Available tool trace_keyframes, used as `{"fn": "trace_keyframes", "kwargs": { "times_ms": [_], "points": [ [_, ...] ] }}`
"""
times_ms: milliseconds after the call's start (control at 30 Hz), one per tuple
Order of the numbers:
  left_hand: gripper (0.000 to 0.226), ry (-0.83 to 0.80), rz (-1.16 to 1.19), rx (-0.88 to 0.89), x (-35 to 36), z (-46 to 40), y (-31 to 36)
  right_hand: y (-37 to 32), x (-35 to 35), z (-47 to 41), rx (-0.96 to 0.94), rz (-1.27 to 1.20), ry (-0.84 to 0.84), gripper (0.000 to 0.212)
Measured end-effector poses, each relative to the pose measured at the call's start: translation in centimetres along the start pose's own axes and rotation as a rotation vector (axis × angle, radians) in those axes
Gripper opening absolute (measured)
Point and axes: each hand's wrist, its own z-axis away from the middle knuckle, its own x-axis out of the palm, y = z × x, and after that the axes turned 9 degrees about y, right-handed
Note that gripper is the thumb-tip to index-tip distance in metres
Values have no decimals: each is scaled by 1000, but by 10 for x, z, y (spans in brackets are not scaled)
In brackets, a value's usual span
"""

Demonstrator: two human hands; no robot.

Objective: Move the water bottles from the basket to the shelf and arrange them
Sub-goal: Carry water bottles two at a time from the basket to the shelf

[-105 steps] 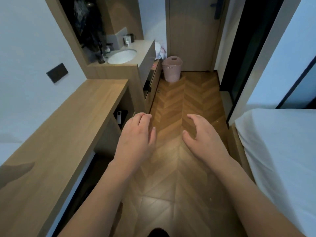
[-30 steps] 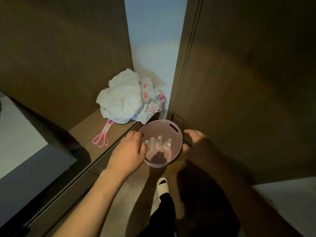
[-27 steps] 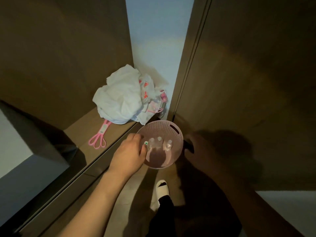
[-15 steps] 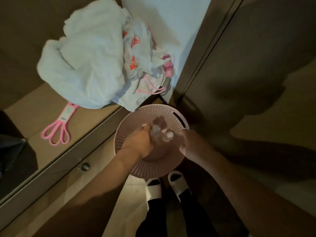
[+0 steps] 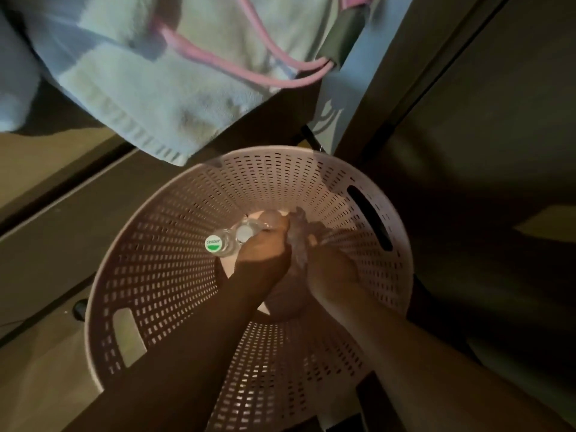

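Pink basket (image 5: pixel 174 275) holds two visible bottle caps (image 5: pixel 213 243) and both hands (image 5: pixel 265 257).

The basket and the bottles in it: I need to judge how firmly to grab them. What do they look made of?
The basket looks like matt pink moulded plastic: even rows of slots and cut-out handles. The bottles seem thin clear plastic, since light passes through them; one cap is white and green, probably plastic. Both hands, left hand and right hand, hide the rest.
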Motion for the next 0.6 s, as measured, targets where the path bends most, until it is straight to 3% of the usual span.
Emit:
{"fn": "trace_keyframes", "kwargs": {
  "times_ms": [67, 167, 300, 500, 600],
  "points": [
    [40, -38, 42, -32, -20, 16, 4, -1, -17, 10, 23, -61, -53, 29],
    [40, -75, 99, -112, -78, 42, 20, -3, -67, 38, -11, -162, -2, 25],
    [45, -55, 171, -135, -185, 95, 52, -14, -166, 97, -133, -100, -38, 32],
    [40, 110, 142, -116, -369, 202, 95, -56, -351, 197, -210, -158, 15, 36],
    [31, 267, 166, -151, -452, 261, 111, -78, -425, 250, -302, -255, 59, 32]
  ]
}}
